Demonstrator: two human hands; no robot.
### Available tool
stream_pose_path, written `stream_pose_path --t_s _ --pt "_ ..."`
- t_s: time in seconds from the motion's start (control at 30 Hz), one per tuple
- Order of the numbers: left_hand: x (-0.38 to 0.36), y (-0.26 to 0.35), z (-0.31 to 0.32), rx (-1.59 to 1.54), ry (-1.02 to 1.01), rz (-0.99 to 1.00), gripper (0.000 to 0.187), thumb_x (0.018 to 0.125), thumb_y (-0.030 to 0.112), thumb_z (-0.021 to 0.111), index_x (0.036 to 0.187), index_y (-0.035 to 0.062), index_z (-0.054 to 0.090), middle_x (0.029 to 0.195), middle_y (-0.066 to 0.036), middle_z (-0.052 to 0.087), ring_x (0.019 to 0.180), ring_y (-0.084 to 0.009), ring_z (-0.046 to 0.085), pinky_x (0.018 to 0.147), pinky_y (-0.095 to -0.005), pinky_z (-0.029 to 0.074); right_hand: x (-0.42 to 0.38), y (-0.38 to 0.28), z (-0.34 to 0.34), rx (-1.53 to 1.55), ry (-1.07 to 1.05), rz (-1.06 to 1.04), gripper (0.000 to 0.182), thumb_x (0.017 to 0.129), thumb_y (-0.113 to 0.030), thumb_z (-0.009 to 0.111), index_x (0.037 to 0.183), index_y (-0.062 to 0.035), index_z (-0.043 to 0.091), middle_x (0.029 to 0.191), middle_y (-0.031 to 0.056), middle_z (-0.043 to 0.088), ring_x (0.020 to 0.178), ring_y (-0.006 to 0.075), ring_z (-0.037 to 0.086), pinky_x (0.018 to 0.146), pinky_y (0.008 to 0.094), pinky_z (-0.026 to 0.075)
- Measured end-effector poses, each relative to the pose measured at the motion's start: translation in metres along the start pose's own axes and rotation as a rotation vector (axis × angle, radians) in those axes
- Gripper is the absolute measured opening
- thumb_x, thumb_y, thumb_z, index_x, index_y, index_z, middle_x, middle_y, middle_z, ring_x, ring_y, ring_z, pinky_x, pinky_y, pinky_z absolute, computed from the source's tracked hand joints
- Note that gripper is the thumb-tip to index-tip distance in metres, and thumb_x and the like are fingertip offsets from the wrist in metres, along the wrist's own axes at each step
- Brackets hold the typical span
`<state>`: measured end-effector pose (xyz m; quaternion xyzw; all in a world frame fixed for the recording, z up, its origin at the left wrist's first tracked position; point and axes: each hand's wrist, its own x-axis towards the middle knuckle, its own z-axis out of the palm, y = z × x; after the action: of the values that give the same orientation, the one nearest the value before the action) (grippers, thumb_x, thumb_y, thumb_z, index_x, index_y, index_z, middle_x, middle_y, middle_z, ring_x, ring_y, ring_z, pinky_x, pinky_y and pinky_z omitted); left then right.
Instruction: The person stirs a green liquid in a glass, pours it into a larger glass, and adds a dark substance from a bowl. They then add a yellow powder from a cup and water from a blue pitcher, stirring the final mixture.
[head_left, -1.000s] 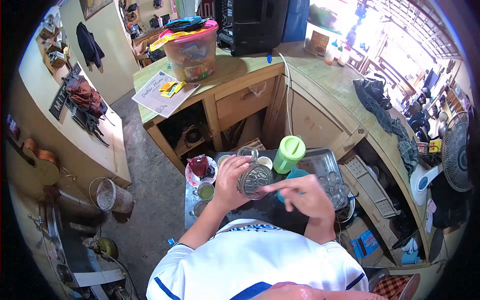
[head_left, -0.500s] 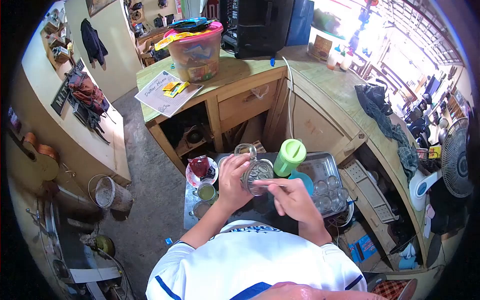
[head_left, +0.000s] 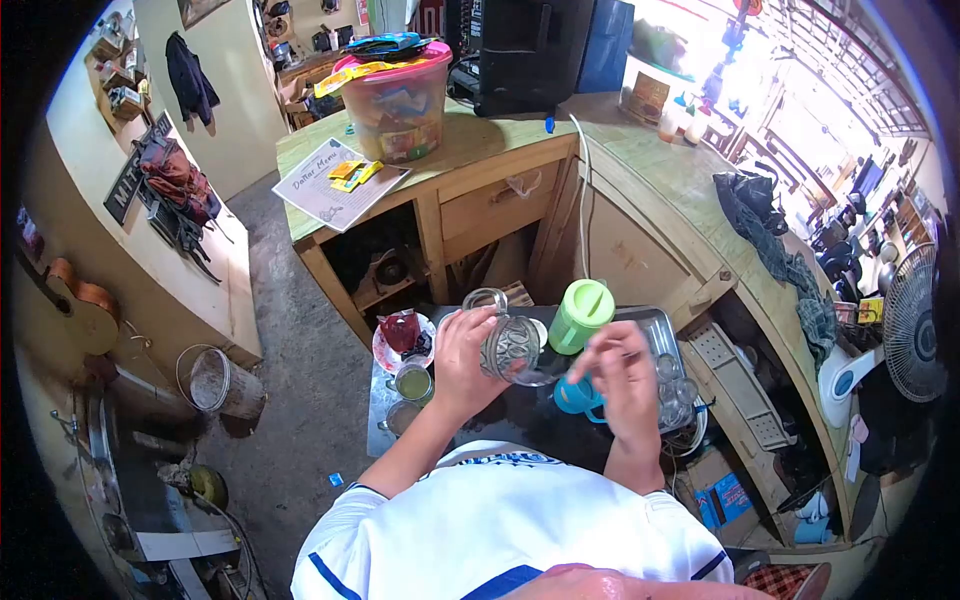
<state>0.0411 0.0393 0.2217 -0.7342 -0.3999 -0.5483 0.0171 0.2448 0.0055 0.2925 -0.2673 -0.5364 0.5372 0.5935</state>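
Note:
My left hand [head_left: 462, 362] grips a clear patterned glass mug [head_left: 510, 345], tipped on its side with its handle pointing away from me. My right hand [head_left: 622, 378] hovers just right of the mug with fingers spread and nothing in it. Below the right hand a teal cup [head_left: 578, 396] stands on the dark table. A green lidded pitcher [head_left: 578, 315] rises behind the mug. A metal tray [head_left: 655, 330] with several upturned glasses lies to the right.
A plate with a red packet [head_left: 400, 338] and a cup of green liquid [head_left: 412, 382] stand left of my hand. A wooden counter [head_left: 480, 140] carries a plastic snack tub [head_left: 395, 95] and a menu sheet [head_left: 330, 183]. A fan [head_left: 912, 322] stands at right.
My right hand drew back from the mug's mouth and moved right, fingers opening. The mug turned so its side faces me instead of its bottom.

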Motion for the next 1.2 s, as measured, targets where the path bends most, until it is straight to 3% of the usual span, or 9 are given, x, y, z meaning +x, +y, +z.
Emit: stream_pose_path --t_s 0.03,0.13,0.3,0.4,0.57,0.73,0.93,1.07,1.2 --pt "0.000 0.000 -0.001 0.007 -0.010 -0.003 0.071 0.063 0.028 0.085 0.119 0.0077 0.046 0.120 -0.015 0.059 0.108 -0.0353 0.058 0.096 -0.0526 0.040 0.003 0.007 -0.002 -0.474 -0.141 -0.009 0.018 0.098 -0.015 0.050 0.106 0.0002 0.055 0.091 0.0109 0.067 0.081 0.0197 0.067 0.073 0.0308 0.051" --pt "0.001 0.004 0.004 0.018 0.007 0.017 0.073 0.061 0.027 0.086 0.119 0.0073 0.047 0.120 -0.015 0.059 0.109 -0.0350 0.058 0.097 -0.0523 0.039 0.011 0.024 0.017 -0.743 -0.317 -0.113 0.024 0.101 -0.023 0.042 0.107 -0.0015 0.050 0.075 0.0097 0.065 0.072 0.0111 0.061 0.065 0.0238 0.046" --pt "-0.002 0.001 0.002 0.007 -0.040 -0.040 0.073 0.059 0.026 0.086 0.119 0.0069 0.047 0.120 -0.015 0.059 0.109 -0.0347 0.057 0.097 -0.0518 0.039 0.009 0.009 0.009 -0.588 0.097 -0.187 0.023 0.092 -0.007 0.054 0.113 0.0005 0.054 0.067 0.0061 0.058 0.066 0.0164 0.056 0.064 0.0272 0.044" --pt "-0.001 0.004 0.003 0.028 -0.064 -0.042 0.073 0.059 0.026 0.085 0.119 0.0067 0.048 0.120 -0.015 0.059 0.109 -0.0346 0.057 0.097 -0.0516 0.038 0.020 0.031 0.019 -0.971 -0.199 -0.354 0.021 0.088 -0.007 0.058 0.109 -0.0055 0.058 0.075 0.0095 0.061 0.078 0.0251 0.057 0.077 0.0365 0.043" --pt "-0.004 0.002 0.003 -0.040 -0.065 -0.144 0.072 0.060 0.026 0.085 0.118 0.0061 0.048 0.118 -0.015 0.060 0.109 -0.0349 0.057 0.097 -0.0500 0.038 0.017 -0.001 0.014 -0.874 0.027 -0.273 0.019 0.075 -0.001 0.066 0.090 -0.0103 0.071 0.078 0.0058 0.063 0.082 0.0233 0.056 0.081 0.0372 0.040" --pt "-0.003 0.006 0.005 -0.055 -0.037 -0.176 0.073 0.060 0.028 0.086 0.117 0.0045 0.048 0.112 -0.015 0.061 0.105 -0.0342 0.059 0.094 -0.0465 0.042 0.021 0.020 0.023 -1.074 -0.096 -0.365 0.018 0.074 -0.003 0.069 0.091 -0.0104 0.072 0.081 0.0034 0.067 0.082 0.0232 0.057 0.081 0.0373 0.041" --pt "-0.001 0.012 -0.001 -0.128 -0.117 -0.307 0.081 0.056 0.022 0.091 0.120 0.0035 0.045 0.110 -0.016 0.062 0.102 -0.0278 0.063 0.088 -0.0356 0.049 0.025 0.010 0.019 -0.830 0.297 -0.459 0.020 0.072 0.000 0.072 0.090 -0.0092 0.072 0.082 0.0036 0.070 0.081 0.0233 0.059 0.082 0.0341 0.042" --pt "-0.004 0.014 0.003 -0.221 -0.121 -0.409 0.076 0.057 0.028 0.088 0.115 0.0010 0.048 0.107 -0.016 0.062 0.097 -0.0317 0.062 0.087 -0.0396 0.048 0.028 0.018 0.017 -1.086 -0.159 -0.411 0.017 0.078 -0.002 0.067 0.093 -0.0097 0.071 0.087 0.0053 0.071 0.088 0.0241 0.058 0.084 0.0380 0.042" --pt "-0.006 0.013 0.002 -0.384 -0.108 -0.424 0.077 0.056 0.031 0.089 0.113 0.0005 0.049 0.103 -0.015 0.063 0.095 -0.0275 0.064 0.086 -0.0356 0.049 0.027 -0.002 0.005 -0.851 0.115 -0.534 0.011 0.079 -0.006 0.066 0.089 -0.0097 0.069 0.084 0.0061 0.065 0.090 0.0272 0.057 0.086 0.0395 0.041"
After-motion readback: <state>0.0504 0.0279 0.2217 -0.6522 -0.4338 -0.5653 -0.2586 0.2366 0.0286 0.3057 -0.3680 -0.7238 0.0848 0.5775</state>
